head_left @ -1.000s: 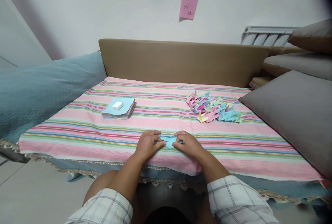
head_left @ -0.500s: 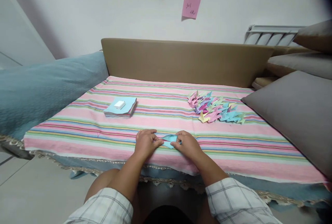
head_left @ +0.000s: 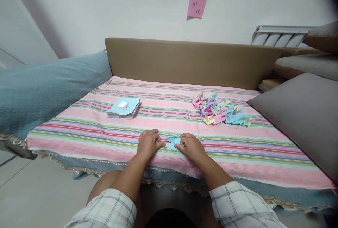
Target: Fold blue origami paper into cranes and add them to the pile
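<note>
A small light-blue folded paper (head_left: 171,146) lies low over the striped cloth near its front edge, with a gap between its folded layers. My left hand (head_left: 148,144) pinches the paper's left end between thumb and fingers. On the right side, my right hand (head_left: 191,147) is closed on the other end, thumb on the near layer. The fingers hide both ends of the paper. Past my right hand lies a heap of folded paper cranes (head_left: 220,110) in pink, blue, yellow, purple and green.
A stack of square paper (head_left: 124,111) with a small white block (head_left: 123,105) on top sits at the left. The striped cloth (head_left: 163,104) covers the seat up to a brown backrest (head_left: 185,62). Grey cushions (head_left: 303,115) stand at the right, a blue armrest (head_left: 58,87) at the left.
The view has shifted slightly, so the surroundings appear a little further right. Both hands keep their grip on the blue paper, with hardly any movement.
</note>
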The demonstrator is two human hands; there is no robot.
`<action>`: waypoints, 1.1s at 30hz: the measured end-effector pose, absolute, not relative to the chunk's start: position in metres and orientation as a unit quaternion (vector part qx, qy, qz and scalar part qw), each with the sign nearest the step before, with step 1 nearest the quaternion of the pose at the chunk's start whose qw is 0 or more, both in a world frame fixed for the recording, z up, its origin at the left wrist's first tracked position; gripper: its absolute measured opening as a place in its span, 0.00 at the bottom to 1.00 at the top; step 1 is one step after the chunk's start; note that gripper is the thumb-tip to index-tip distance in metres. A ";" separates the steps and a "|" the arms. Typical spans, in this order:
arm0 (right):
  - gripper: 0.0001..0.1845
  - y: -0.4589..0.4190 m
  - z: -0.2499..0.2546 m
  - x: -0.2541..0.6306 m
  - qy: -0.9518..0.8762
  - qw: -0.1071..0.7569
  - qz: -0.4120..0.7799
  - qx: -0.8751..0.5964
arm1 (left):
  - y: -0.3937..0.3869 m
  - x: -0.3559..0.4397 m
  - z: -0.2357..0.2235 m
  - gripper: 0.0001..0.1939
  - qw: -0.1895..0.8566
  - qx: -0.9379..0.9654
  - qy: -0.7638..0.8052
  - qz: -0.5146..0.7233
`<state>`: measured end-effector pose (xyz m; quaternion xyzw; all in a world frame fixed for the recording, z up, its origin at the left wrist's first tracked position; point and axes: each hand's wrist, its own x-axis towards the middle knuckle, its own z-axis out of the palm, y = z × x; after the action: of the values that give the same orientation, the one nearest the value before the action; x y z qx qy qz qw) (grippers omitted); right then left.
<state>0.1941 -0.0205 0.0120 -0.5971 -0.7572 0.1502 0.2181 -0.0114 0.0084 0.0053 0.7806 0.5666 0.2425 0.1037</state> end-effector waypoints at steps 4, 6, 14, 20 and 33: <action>0.12 -0.020 0.011 0.195 -0.760 0.214 0.146 -0.596 | 0.012 -0.019 0.004 0.06 0.121 0.788 0.551 0.247; 0.12 -0.020 0.010 0.195 -0.760 0.214 0.146 -0.596 | 0.012 -0.022 0.004 0.05 0.119 0.795 0.544 0.239; 0.13 -0.021 0.010 0.195 -0.753 0.215 0.157 -0.601 | 0.008 -0.024 0.004 0.11 0.116 0.804 0.535 0.231; 0.12 -0.021 0.009 0.195 -0.757 0.217 0.153 -0.597 | 0.005 -0.021 0.005 0.09 0.110 0.796 0.546 0.237; 0.12 -0.021 0.010 0.195 -0.761 0.210 0.146 -0.596 | 0.004 -0.018 0.002 0.08 0.097 0.794 0.550 0.242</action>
<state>0.1950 -0.0214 0.0099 -0.5956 -0.7614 0.1460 0.2104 -0.0179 0.0045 0.0020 0.7937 0.5498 0.2416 0.0972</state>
